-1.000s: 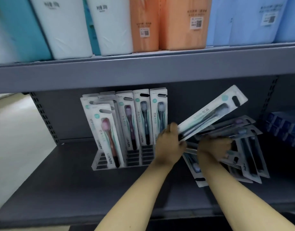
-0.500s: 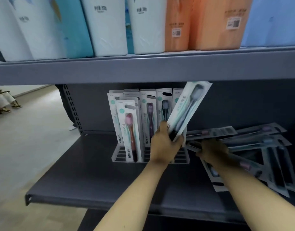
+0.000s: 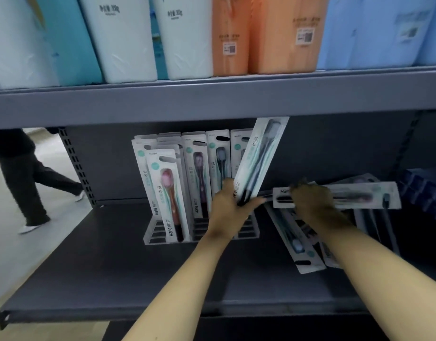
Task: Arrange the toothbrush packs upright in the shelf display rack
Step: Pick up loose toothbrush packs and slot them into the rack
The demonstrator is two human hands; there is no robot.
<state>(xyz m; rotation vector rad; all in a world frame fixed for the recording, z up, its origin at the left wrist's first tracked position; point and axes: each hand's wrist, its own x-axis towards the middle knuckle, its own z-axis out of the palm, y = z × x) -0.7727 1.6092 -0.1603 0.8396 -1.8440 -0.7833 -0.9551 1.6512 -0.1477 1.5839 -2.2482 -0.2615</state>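
A clear slotted display rack [image 3: 155,233] stands on the dark shelf [image 3: 113,271] with several toothbrush packs [image 3: 167,193] upright in it. My left hand [image 3: 230,210] grips the bottom of a dark-brush pack [image 3: 261,153], which leans steeply over the rack's right end, its top near the upper shelf. My right hand [image 3: 312,200] holds a horizontal pack [image 3: 352,196] above a loose pile of packs [image 3: 295,242] lying flat to the right of the rack.
The upper shelf [image 3: 212,99] carries tall white, teal, orange and blue paper packs [image 3: 261,33]. Blue boxes [image 3: 423,190] sit at the far right. A person [image 3: 22,178] walks on the floor at the left. A perforated upright [image 3: 75,163] borders the shelf.
My left hand has swung its pack from a low rightward slant to nearly upright over the rack's right end. My right hand has taken hold of another pack from the pile and lifted it. The camera moved closer.
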